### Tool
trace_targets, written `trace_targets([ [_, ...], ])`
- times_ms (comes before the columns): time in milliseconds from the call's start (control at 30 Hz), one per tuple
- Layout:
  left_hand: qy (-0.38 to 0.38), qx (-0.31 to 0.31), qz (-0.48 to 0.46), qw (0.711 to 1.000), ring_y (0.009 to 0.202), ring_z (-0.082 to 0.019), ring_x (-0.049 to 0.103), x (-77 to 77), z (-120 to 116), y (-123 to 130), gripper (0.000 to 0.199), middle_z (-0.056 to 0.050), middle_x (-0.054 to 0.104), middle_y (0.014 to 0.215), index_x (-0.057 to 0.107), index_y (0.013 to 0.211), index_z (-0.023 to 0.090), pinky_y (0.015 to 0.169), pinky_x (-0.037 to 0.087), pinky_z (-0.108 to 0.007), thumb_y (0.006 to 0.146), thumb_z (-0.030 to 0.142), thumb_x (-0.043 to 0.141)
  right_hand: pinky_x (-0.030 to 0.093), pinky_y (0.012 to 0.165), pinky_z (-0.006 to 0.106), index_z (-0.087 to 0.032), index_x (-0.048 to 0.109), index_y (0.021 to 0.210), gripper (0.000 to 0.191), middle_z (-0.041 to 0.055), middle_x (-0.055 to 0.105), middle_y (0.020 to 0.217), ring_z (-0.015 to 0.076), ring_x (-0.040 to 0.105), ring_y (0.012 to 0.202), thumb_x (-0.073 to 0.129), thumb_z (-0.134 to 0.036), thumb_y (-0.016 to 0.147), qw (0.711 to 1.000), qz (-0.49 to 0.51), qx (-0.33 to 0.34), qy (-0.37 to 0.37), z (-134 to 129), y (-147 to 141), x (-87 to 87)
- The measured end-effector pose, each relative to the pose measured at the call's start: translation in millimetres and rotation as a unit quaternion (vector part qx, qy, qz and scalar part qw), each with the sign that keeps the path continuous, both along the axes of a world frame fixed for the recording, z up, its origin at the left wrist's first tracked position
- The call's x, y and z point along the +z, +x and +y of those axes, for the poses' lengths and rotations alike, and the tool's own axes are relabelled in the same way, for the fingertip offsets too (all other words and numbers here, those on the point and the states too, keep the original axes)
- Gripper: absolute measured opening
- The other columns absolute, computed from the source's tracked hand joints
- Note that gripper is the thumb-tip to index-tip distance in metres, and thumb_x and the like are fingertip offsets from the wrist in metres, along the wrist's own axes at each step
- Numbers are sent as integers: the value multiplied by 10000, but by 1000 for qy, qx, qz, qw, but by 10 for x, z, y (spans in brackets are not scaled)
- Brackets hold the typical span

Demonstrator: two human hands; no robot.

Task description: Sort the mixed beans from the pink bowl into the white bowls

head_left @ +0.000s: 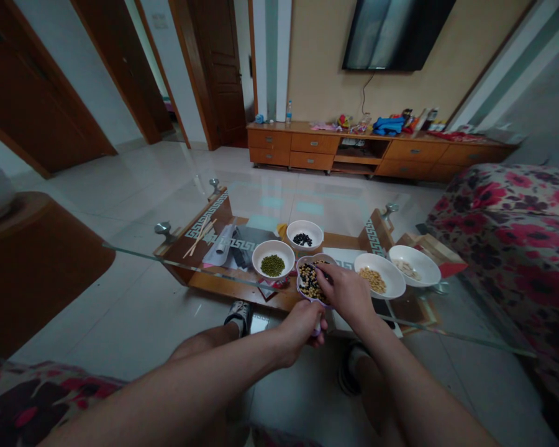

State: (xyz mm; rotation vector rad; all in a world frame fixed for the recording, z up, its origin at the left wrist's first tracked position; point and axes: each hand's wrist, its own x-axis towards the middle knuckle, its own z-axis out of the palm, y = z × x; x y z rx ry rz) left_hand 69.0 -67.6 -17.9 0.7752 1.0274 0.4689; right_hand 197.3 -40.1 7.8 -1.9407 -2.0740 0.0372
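My left hand [300, 326] is wrapped round the handle of a purple-rimmed, flower-shaped pan-like dish [299, 287], holding it near the front edge of the glass table. Mixed beans [309, 282], black, yellow and green, lie in the dish. My right hand [347, 288] reaches into it from the right, thumb and fingers drawn together at the beans; what is between the fingertips is hidden. Around the dish stand white bowls: one with green beans [273, 266], one with black beans [302, 239], one with yellow beans [372, 280] and one with pale flat pieces [407, 269].
The glass tabletop [261, 192] has a lower wooden shelf holding papers and a dark box. Chopsticks [200, 237] lie to the left. A floral sofa [517, 248] borders the right, and a low wooden cabinet [314, 144] with clutter stands at the far wall.
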Motion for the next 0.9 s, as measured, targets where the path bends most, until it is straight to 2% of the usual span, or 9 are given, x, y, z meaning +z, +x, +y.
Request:
trace_targets([
  [100,4,6,-12,1000,436,-86,442,-38,-3,13,154,25,499,624,481,730,182,441,312,-228,809,299,421,418,739,259,-292,686,1149,347,27,730,1064,182,657,920,410,-394,966,998,34,33,40,32,-193,64],
  [267,-1,15,-30,999,447,-97,423,-116,8,24,226,27,466,588,507,754,183,428,285,-226,843,375,428,405,752,261,-276,701,1093,323,29,733,1055,184,651,902,420,-373,968,997,33,65,37,70,-350,52],
  [433,5,-2,-24,1000,449,-83,401,-69,14,21,138,37,455,593,475,708,187,448,296,-227,787,297,449,428,755,252,-292,698,1113,327,23,734,1060,169,662,906,413,-370,973,996,41,60,49,34,-236,11],
  [567,-6,-6,-22,1000,420,-87,403,-24,16,10,90,42,457,589,498,732,184,448,296,-243,736,243,430,455,725,247,-278,704,1127,321,26,748,998,161,682,837,448,-362,953,992,64,32,107,-57,74,85],
  [667,-11,-5,-23,1000,411,-89,402,-31,22,0,105,47,455,586,512,765,183,449,283,-245,738,248,434,465,695,262,-226,754,1018,348,57,756,939,184,686,786,480,-419,923,977,77,-58,192,-194,456,165],
  [733,-15,-8,-18,1000,415,-87,405,-38,26,-2,116,45,466,602,516,780,183,456,291,-244,753,267,440,460,651,282,-215,757,1034,381,84,755,921,210,685,760,498,-458,897,966,56,-153,200,-304,724,200],
  [800,-14,-11,-16,1000,419,-86,406,-33,28,-1,119,44,472,615,513,781,184,459,294,-243,765,280,443,421,558,299,-232,760,1038,404,99,752,846,242,668,682,522,-507,861,960,7,-246,132,-400,945,217],
  [833,-13,-12,-15,1000,419,-86,406,-27,27,1,117,43,474,619,509,778,185,459,294,-243,769,282,444,397,526,301,-249,764,1022,393,99,748,819,252,661,656,533,-513,844,964,-16,-257,72,-437,1024,221],
  [900,-11,-13,-14,1000,417,-85,403,-12,22,7,114,43,470,618,503,768,186,458,294,-243,772,285,447,373,510,298,-277,760,1020,383,90,743,799,254,654,641,515,-513,845,961,-38,-272,22,-478,1104,227],
])
